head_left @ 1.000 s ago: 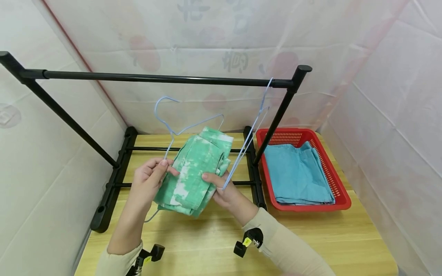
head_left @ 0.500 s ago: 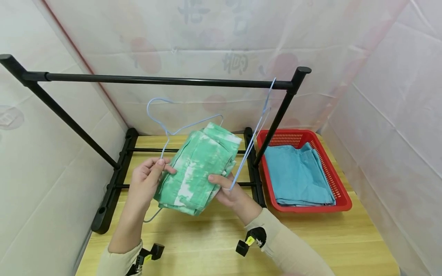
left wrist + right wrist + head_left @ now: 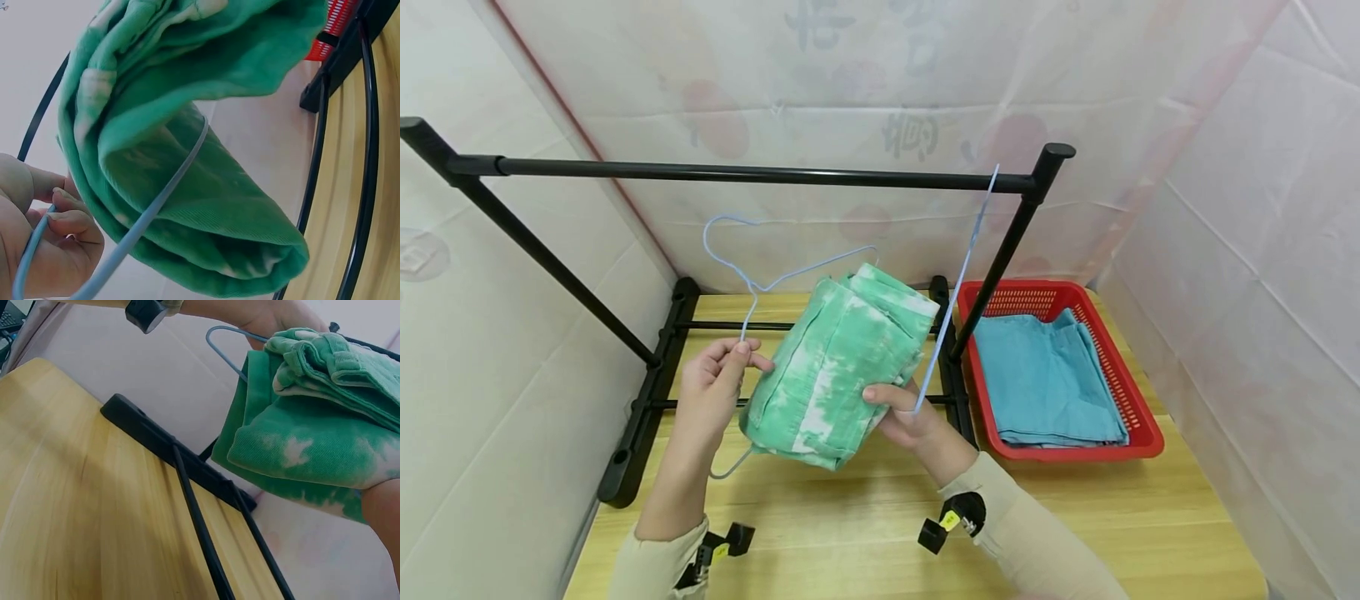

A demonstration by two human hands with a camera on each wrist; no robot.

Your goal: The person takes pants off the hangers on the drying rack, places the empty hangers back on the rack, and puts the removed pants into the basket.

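Folded green-and-white tie-dye trousers (image 3: 842,367) hang in the air over the table; belt loops show along the waistband (image 3: 337,362) in the right wrist view. My right hand (image 3: 917,425) grips them at their right side, thumb on the front and the other fingers hidden behind. My left hand (image 3: 711,387) pinches a blue wire hanger (image 3: 752,288) just below its hook. That hanger's wire (image 3: 147,215) passes into the fold of the trousers in the left wrist view, and one lower corner sticks out at their bottom left.
A black rack (image 3: 737,173) stands across the wooden table (image 3: 820,550). A second blue hanger (image 3: 958,287) hangs from its right end and overlaps my right hand in the head view. At the right, a red basket (image 3: 1138,417) holds folded blue cloth (image 3: 1045,383).
My left hand and the hanger have shifted a little left. My right hand and the trousers have moved slightly right, and the hanging hanger's lower end has swung right too.
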